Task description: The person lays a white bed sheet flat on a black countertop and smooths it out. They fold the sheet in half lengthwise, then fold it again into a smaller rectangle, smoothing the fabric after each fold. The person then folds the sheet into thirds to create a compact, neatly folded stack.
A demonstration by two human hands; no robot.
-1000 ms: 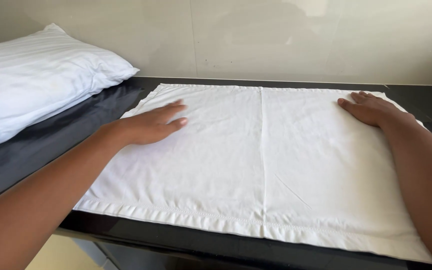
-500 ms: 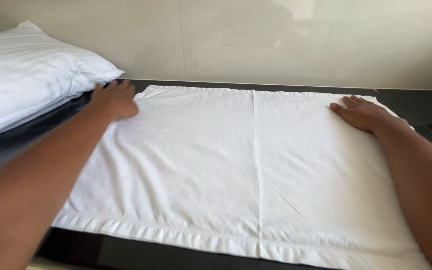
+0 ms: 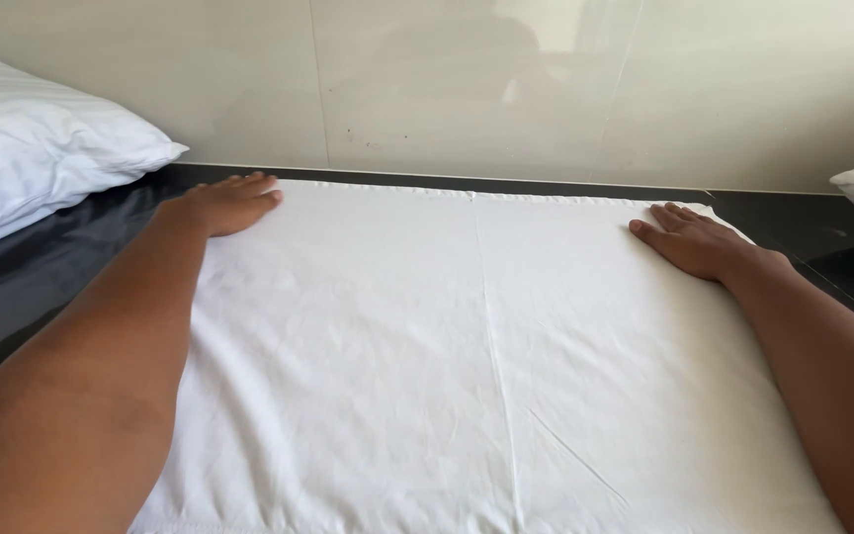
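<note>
White pillowcase (image 3: 467, 346) lies flat on the dark desk (image 3: 42, 267) against the wall, lightly creased, with one centre fold line. Left hand (image 3: 224, 203) and right hand (image 3: 694, 242) rest open, palms down, on its far corners. Near hem cut off; left forearm hides part of the left edge.

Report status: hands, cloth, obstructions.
Left hand flat on white cloth's far left corner. Right hand flat near far right corner. Pillow lies left, off cloth.
</note>
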